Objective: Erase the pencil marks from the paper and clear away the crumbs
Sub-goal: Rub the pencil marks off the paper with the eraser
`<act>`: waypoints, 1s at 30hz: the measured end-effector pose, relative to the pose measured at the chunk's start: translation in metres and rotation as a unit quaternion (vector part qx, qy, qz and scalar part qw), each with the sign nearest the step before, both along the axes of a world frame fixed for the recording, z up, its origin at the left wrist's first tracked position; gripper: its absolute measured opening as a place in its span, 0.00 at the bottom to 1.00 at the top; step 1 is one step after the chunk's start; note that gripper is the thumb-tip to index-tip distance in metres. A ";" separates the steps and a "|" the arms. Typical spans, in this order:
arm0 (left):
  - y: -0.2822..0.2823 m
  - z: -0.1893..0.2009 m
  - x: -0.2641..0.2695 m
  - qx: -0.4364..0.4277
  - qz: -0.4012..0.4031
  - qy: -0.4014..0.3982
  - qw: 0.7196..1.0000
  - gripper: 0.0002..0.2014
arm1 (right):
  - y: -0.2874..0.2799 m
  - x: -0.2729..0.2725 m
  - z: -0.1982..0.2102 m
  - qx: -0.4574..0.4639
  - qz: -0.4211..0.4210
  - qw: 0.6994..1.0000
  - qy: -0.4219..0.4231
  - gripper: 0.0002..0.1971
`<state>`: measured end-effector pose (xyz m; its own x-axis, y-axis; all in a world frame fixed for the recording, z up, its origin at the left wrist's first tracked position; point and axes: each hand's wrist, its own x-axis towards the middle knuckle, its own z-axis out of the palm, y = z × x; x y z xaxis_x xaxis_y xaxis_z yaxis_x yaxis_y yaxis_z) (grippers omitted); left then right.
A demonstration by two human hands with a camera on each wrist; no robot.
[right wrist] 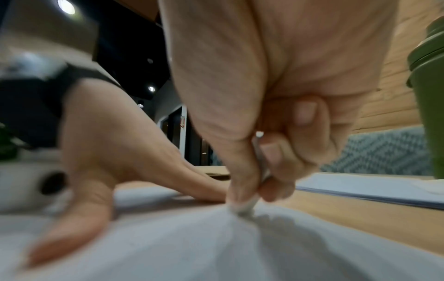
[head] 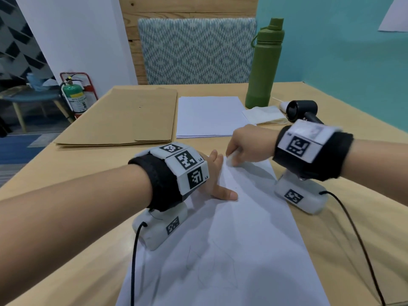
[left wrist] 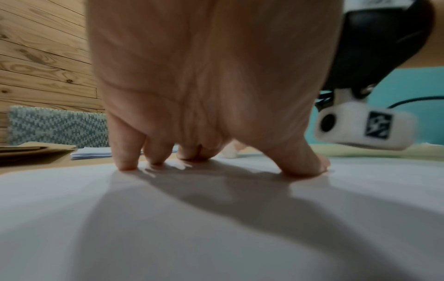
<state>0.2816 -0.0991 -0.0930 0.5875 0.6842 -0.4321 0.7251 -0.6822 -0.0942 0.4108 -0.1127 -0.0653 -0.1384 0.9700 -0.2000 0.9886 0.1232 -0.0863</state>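
Overhead, the paper point(head: 231, 228) is seen lying on the worktop point(head: 331, 217), held flat near its far left corner by the left hand point(head: 215, 177), whose fingers are spread and straight. At the far edge of the sheet an eraser point(head: 230, 159) is pinched in the right hand point(head: 247, 144) and pressed onto the paper. Faint pencil marks point(head: 212, 268) are visible on the near half, so that part is judged not yet erased; the far half looks clean, though no crumbs can be made out. A stack of blank sheets point(head: 209, 115), brown folders point(head: 123, 115), a green bottle point(head: 265, 65) and a small black blower point(head: 302, 111) lie beyond.

From the left wrist, fingertips point(left wrist: 126, 165) and the thumb are shown planted on the sheet, nothing being gripped.

From the right wrist, the white eraser point(right wrist: 242, 207) is seen clamped between thumb and curled fingers, its tip touching the paper. The picture is blurred.

Erasing is judged partly done; the near marks and the clearing of crumbs are left.
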 end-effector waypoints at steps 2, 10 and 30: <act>0.001 -0.001 0.000 0.004 -0.003 0.002 1.000 0.51 | 0.006 -0.001 -0.004 0.038 -0.001 0.999 0.003 0.10; 0.002 -0.001 0.000 0.013 -0.004 0.010 1.000 0.50 | -0.020 -0.005 0.007 -0.079 0.046 0.995 -0.041 0.09; 0.001 0.002 -0.001 0.009 0.005 0.026 1.000 0.51 | 0.001 -0.006 -0.005 0.021 -0.007 0.999 -0.028 0.17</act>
<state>0.2810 -0.0983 -0.0914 0.5573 0.6979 -0.4498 0.7260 -0.6725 -0.1438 0.4044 -0.1120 -0.0699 -0.1153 0.9793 -0.1663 0.9933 0.1127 -0.0251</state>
